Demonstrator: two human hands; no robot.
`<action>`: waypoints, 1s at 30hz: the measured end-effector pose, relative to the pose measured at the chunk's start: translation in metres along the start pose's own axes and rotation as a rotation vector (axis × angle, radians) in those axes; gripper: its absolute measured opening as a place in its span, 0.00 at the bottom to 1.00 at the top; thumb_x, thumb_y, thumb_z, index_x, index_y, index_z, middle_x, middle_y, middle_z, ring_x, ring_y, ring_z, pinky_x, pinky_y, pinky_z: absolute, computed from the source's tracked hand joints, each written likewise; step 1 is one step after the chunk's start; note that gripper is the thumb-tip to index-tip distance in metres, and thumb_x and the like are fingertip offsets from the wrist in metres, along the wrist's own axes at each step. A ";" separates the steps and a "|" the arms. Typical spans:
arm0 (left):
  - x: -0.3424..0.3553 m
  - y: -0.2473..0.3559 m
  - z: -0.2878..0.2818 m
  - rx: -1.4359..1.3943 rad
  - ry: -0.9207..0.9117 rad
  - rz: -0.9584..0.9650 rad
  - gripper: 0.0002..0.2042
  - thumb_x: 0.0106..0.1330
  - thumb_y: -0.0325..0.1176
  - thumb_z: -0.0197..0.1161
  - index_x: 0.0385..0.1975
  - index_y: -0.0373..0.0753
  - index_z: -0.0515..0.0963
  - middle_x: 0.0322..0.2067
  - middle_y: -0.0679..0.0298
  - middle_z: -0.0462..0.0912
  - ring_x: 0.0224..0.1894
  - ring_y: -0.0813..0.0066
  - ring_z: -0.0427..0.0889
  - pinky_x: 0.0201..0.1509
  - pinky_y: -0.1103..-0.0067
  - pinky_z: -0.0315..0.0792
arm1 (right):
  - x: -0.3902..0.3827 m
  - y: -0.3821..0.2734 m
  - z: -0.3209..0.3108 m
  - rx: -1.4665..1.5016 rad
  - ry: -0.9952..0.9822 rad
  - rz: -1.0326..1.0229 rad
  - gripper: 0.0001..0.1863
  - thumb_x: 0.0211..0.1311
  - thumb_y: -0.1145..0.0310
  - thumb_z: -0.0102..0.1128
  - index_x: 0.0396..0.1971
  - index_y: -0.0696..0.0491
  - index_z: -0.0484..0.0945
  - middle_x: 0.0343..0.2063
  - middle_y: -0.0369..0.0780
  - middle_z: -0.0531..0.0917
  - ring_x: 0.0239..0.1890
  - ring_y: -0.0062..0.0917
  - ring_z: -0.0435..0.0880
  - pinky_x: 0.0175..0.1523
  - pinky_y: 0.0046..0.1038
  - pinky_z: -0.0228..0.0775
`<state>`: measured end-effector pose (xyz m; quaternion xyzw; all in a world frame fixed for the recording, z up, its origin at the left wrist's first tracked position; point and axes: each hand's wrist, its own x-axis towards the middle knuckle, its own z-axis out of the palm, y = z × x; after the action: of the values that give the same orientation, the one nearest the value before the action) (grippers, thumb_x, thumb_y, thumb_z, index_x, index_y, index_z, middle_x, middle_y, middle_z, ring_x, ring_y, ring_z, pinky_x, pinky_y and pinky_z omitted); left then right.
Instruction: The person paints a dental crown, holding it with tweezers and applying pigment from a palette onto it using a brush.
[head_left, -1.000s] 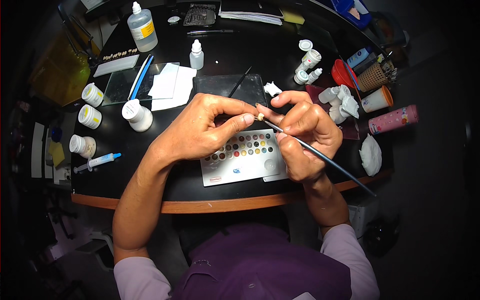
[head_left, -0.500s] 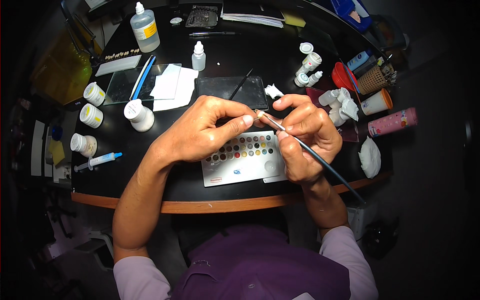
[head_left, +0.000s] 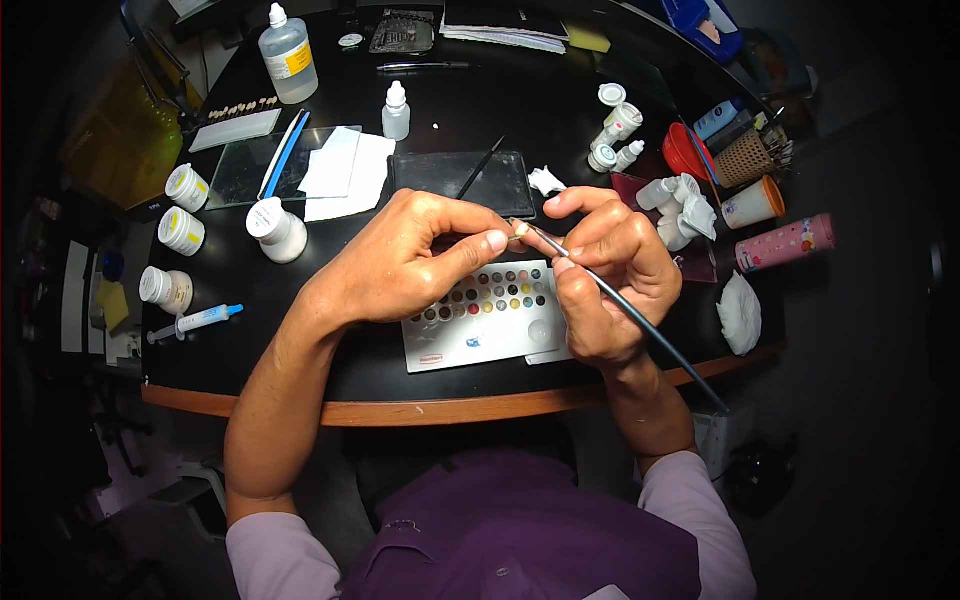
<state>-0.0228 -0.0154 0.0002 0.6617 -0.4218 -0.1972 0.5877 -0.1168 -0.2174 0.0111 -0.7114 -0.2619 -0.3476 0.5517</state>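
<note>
My left hand [head_left: 410,255] pinches a small cream tooth-like piece [head_left: 521,229], on what seems a thin holder, between thumb and index finger. My right hand [head_left: 610,280] grips a long dark brush [head_left: 660,334] with thumb and fingers, its tip touching or very near the little piece. Beneath both hands lies a white palette [head_left: 470,350] with rows of coloured wells. Behind them a dark rectangular slab [head_left: 440,175] has another brush [head_left: 486,155] across it, with a crumpled white tissue [head_left: 547,180] at its right.
On the black desk [head_left: 250,360], several white jars [head_left: 182,232] and a syringe [head_left: 203,320] stand or lie left. A glass plate [head_left: 235,170] holds white sheets. Bottles [head_left: 288,70], small containers [head_left: 620,125], a red bowl [head_left: 682,150], a pink cylinder [head_left: 785,240] and wadded tissue [head_left: 740,313] surround the hands.
The brush's back end has swung left and down since a second ago, and its tip shifted slightly up around the small piece. My hands have barely moved.
</note>
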 end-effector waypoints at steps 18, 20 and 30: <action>-0.001 0.010 -0.007 -0.097 -0.130 -0.135 0.16 0.80 0.35 0.57 0.50 0.27 0.86 0.42 0.56 0.90 0.47 0.76 0.85 0.55 0.75 0.76 | -0.005 -0.002 0.002 -0.043 -0.009 0.024 0.05 0.57 0.84 0.57 0.31 0.59 0.74 0.23 0.40 0.77 0.42 0.32 0.81 0.58 0.42 0.82; -0.001 0.007 -0.006 -0.134 -0.123 -0.156 0.17 0.80 0.36 0.57 0.50 0.27 0.86 0.44 0.55 0.90 0.49 0.74 0.85 0.58 0.74 0.76 | -0.005 -0.001 0.000 -0.059 -0.029 0.000 0.05 0.58 0.84 0.57 0.32 0.59 0.74 0.23 0.40 0.77 0.42 0.32 0.81 0.58 0.42 0.81; 0.000 0.002 -0.001 -0.104 -0.050 -0.026 0.15 0.78 0.36 0.60 0.48 0.30 0.87 0.29 0.65 0.86 0.32 0.84 0.77 0.37 0.80 0.72 | -0.002 -0.007 0.003 0.065 0.024 0.055 0.07 0.49 0.87 0.59 0.26 0.60 0.74 0.24 0.40 0.78 0.49 0.36 0.84 0.53 0.41 0.89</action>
<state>-0.0228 -0.0147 0.0020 0.6304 -0.4167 -0.2428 0.6082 -0.1230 -0.2128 0.0131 -0.6959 -0.2469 -0.3320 0.5870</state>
